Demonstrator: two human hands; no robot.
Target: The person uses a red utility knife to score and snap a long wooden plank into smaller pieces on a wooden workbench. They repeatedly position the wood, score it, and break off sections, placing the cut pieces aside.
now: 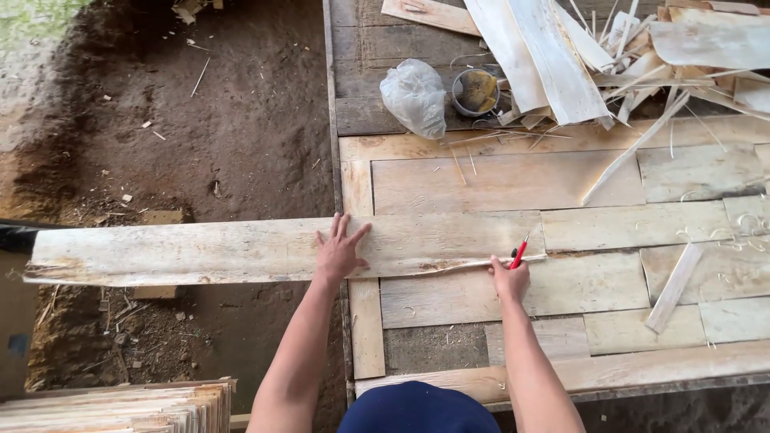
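A long pale sheet of wood veneer (200,250) lies across the left edge of a wooden work table (593,373), half of it overhanging the dirt floor. My left hand (340,248) presses flat on the sheet near the table's edge, fingers spread. My right hand (510,278) is closed around a red-handled cutter (519,253), its tip at the sheet's near edge close to the right end.
Veneer pieces cover the table top, and a loose strip (672,287) lies to the right. At the back are a heap of veneer scraps (609,56), a clear plastic bag (415,96) and a small round tin (475,91). A stack of veneer sheets (120,407) sits lower left.
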